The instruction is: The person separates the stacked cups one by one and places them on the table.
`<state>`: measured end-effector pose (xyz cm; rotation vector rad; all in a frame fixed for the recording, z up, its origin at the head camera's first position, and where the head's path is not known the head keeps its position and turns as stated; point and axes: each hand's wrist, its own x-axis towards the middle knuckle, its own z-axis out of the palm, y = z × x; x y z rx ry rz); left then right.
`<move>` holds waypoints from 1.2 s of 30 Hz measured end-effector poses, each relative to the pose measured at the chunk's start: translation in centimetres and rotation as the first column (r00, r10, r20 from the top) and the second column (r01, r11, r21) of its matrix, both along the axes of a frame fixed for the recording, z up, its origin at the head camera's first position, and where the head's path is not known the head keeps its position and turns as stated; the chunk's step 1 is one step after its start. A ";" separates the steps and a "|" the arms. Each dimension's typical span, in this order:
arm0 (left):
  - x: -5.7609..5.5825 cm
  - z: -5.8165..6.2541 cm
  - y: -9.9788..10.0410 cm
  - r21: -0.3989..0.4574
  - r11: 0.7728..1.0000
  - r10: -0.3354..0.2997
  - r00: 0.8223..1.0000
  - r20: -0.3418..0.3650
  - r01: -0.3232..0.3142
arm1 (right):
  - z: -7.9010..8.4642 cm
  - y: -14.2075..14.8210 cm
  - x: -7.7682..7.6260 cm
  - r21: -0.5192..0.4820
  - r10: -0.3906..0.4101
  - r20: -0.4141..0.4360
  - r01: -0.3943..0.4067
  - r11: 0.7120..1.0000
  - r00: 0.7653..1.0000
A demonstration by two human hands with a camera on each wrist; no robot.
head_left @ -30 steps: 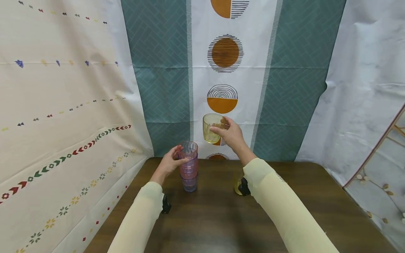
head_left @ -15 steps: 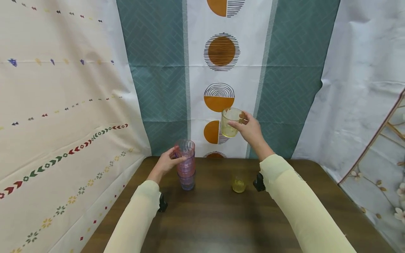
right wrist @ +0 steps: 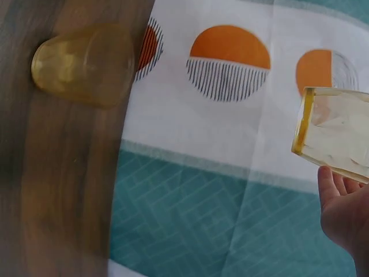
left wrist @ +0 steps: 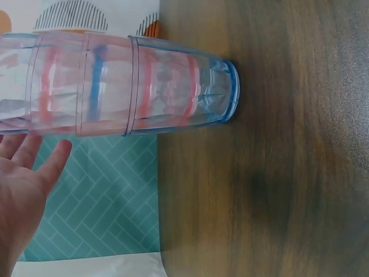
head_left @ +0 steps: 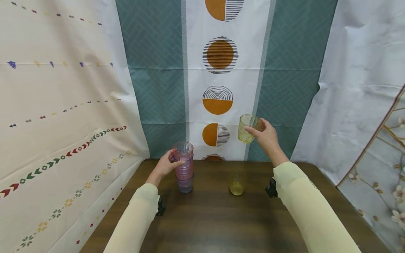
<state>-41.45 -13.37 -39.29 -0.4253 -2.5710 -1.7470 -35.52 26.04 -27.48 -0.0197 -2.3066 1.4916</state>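
A stack of several clear plastic cups (head_left: 185,172), pink and blue nested in one another, stands upright on the table. My left hand (head_left: 164,165) grips the upper part of this stack from the left side; in the left wrist view the stack (left wrist: 109,86) shows a blue cup at its base. Up in the air, my right hand (head_left: 267,137) holds a clear yellow cup (head_left: 246,130) between thumb and fingers, its mouth up. Below and to the left of that hand, a second yellow cup (head_left: 237,188) stands upright on the table, also seen in the right wrist view.
The dark wooden table (head_left: 202,225) ends at a hanging cloth (head_left: 158,105) with teal panels and orange circles. A cream patterned cloth (head_left: 69,105) hangs at the left, and a white floral cloth (head_left: 357,70) at the right.
My right hand has carried the yellow cup to the right, above the standing yellow cup's right side, and slightly lower in the last half second. The left hand stays at the stack.
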 end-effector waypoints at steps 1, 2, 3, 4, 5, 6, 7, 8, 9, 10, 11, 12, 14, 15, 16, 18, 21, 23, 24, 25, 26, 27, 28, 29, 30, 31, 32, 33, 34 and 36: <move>0.0 0.0 0.1 -0.001 1.000 0.002 1.000 0.005 -0.002 | -0.2 0.4 0.1 0.009 -0.009 0.006 0.009 1.000 1.000; 0.0 0.0 0.1 -0.004 1.000 0.001 1.000 0.006 -0.001 | -0.4 0.7 0.1 0.014 -0.020 0.010 0.019 1.000 1.000; -0.1 -0.1 0.1 -0.005 1.000 0.004 1.000 0.008 -0.004 | -0.6 1.0 0.2 0.021 -0.028 0.016 0.028 0.999 0.999; 0.0 -0.1 0.2 -0.005 1.000 0.009 1.000 0.010 -0.009 | -0.8 1.3 0.2 0.031 -0.033 0.021 0.032 0.999 0.999; 0.0 -0.1 0.2 -0.006 1.000 0.008 1.000 0.010 -0.008 | -1.0 1.6 0.3 0.035 -0.036 0.026 0.035 0.999 0.999; 0.0 -0.1 0.2 -0.006 1.000 0.006 1.000 0.008 -0.006 | -1.3 1.9 0.3 0.038 -0.039 0.033 0.037 0.999 0.999; 0.0 -0.1 0.2 -0.007 1.000 0.005 1.000 0.007 -0.005 | -1.6 2.2 0.4 0.040 -0.042 0.039 0.041 0.998 0.998; 0.0 -0.1 0.2 -0.006 1.000 0.003 1.000 0.007 -0.003 | -1.8 2.4 0.4 0.041 -0.045 0.044 0.043 0.998 0.998; 0.1 -0.2 0.2 -0.004 1.000 0.005 1.000 0.010 -0.005 | -2.1 2.7 0.5 0.042 -0.048 0.047 0.046 0.998 0.998; 0.1 -0.2 0.1 -0.007 1.000 0.004 1.000 0.010 -0.004 | -2.4 2.9 0.5 0.043 -0.047 0.048 0.045 0.998 0.998; 0.1 -0.2 0.1 -0.009 1.000 0.004 1.000 0.012 -0.004 | -2.8 3.1 0.5 0.040 -0.048 0.051 0.046 0.998 0.998; 0.1 -0.3 0.1 -0.012 1.000 0.004 1.000 0.014 -0.003 | -3.1 3.3 0.6 0.038 -0.048 0.055 0.046 0.998 0.997; 0.0 -0.4 0.0 -0.019 1.000 0.013 1.000 0.023 -0.012 | -3.8 3.6 0.7 0.031 -0.047 0.063 0.045 0.999 0.997; 0.0 -0.4 0.0 -0.025 1.000 0.016 1.000 0.026 -0.015 | -4.2 3.7 0.7 0.029 -0.050 0.066 0.048 0.998 0.997; 0.0 -0.5 -0.1 -0.030 0.999 0.017 0.999 0.027 -0.016 | -4.5 3.8 0.8 0.026 -0.051 0.071 0.050 0.998 0.996; 0.0 -0.5 0.0 -0.028 0.999 0.017 0.999 0.032 -0.016 | -5.3 4.2 0.9 0.032 -0.062 0.079 0.060 0.998 0.995; 0.2 -0.4 0.0 -0.021 1.000 0.013 0.999 0.033 -0.013 | -6.5 4.6 1.0 0.029 -0.069 0.084 0.067 0.997 0.994; 0.2 -0.3 0.0 -0.017 1.000 0.012 0.999 0.035 -0.011 | -7.2 4.8 1.1 0.026 -0.068 0.088 0.066 0.997 0.994; 0.2 -0.3 0.0 -0.018 1.000 0.011 0.999 0.035 -0.010 | -7.6 4.9 1.1 0.024 -0.069 0.091 0.067 0.997 0.994; 0.2 -0.3 0.0 -0.018 1.000 0.012 0.999 0.036 -0.011 | -8.0 5.0 1.2 0.019 -0.068 0.092 0.067 0.998 0.993; 0.3 -0.3 0.0 -0.019 1.000 0.014 0.999 0.036 -0.013 | -8.4 5.1 1.2 0.020 -0.070 0.097 0.068 0.997 0.993; 0.3 -0.2 0.0 -0.021 1.000 0.014 0.999 0.036 -0.013 | -8.8 5.2 1.3 0.020 -0.072 0.100 0.070 0.997 0.992; 0.3 -0.3 0.1 -0.023 1.000 0.014 0.999 0.036 -0.013 | -9.2 5.3 1.4 0.019 -0.074 0.104 0.073 0.997 0.992; 0.3 -0.3 0.1 -0.023 1.000 0.014 0.999 0.035 -0.013 | -9.5 5.3 1.5 0.023 -0.075 0.111 0.073 0.997 0.991; 0.3 -0.3 0.1 -0.021 1.000 0.015 0.999 0.035 -0.014 | -10.0 5.4 1.6 0.026 -0.082 0.116 0.079 0.997 0.990; 0.3 -0.3 0.1 -0.020 1.000 0.017 0.999 0.036 -0.016 | -10.4 5.5 1.7 0.030 -0.086 0.119 0.083 0.996 0.989; 0.3 -0.3 0.1 -0.020 1.000 0.018 0.999 0.036 -0.017 | -10.8 5.5 1.8 0.029 -0.089 0.126 0.086 0.996 0.988; 0.3 -0.3 0.1 -0.019 1.000 0.018 0.999 0.036 -0.018 | -11.2 5.6 1.9 0.030 -0.094 0.126 0.091 0.995 0.987; 0.3 -0.3 0.1 -0.019 1.000 0.019 0.999 0.036 -0.018 | -11.6 5.6 2.0 0.033 -0.099 0.129 0.096 0.995 0.987; 0.3 -0.3 0.1 -0.016 1.000 0.018 0.999 0.037 -0.017 | -12.4 5.7 2.2 0.036 -0.110 0.136 0.106 0.994 0.985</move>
